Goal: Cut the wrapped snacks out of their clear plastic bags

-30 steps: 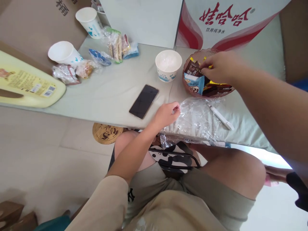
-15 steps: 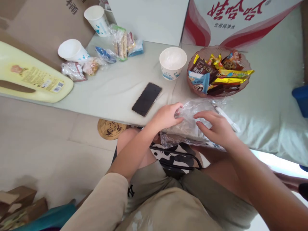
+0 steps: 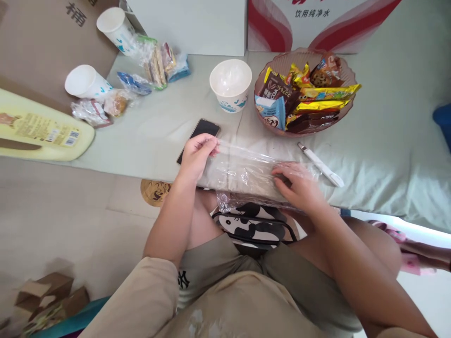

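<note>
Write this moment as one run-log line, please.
Left hand: pinching clear film | Right hand: touching the film, half open | Nearby: phone, white tool, snack bowl

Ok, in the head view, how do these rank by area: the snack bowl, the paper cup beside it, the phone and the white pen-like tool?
1. Snack bowl
2. Paper cup and phone: not ranked, since the left hand hides part of the phone
3. White pen-like tool
</note>
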`<state>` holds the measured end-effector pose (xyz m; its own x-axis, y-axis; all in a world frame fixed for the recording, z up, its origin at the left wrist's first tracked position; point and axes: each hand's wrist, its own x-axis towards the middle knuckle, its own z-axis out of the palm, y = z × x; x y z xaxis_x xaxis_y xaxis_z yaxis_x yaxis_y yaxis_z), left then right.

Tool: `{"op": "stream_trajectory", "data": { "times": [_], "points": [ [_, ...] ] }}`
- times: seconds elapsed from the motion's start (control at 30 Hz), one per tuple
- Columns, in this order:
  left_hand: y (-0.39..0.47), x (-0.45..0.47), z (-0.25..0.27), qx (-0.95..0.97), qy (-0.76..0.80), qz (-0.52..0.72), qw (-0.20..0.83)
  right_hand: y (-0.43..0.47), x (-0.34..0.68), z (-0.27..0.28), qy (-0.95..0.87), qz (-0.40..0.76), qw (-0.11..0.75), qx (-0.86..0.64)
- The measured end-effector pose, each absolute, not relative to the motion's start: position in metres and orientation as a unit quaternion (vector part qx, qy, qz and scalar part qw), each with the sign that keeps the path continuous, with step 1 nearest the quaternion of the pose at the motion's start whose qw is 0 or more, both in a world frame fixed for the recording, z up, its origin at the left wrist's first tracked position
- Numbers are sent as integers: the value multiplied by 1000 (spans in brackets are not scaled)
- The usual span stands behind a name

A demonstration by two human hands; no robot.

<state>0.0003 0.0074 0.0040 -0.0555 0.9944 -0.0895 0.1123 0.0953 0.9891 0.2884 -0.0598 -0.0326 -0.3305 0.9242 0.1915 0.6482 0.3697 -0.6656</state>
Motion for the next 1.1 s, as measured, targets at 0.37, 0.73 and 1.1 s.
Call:
{"op": "stream_trajectory", "data": {
  "times": [0.37, 0.73, 1.1],
  "points": [
    [-2, 9, 11, 426, 541, 304, 658, -71, 322, -16, -627, 49, 392, -671],
    [1, 9, 16, 368, 525, 380, 667, -64, 315, -27, -666, 195, 382, -610],
    [13, 10, 10, 226, 587, 379, 679, -58, 311, -25, -364, 515, 526, -571]
  ]
}}
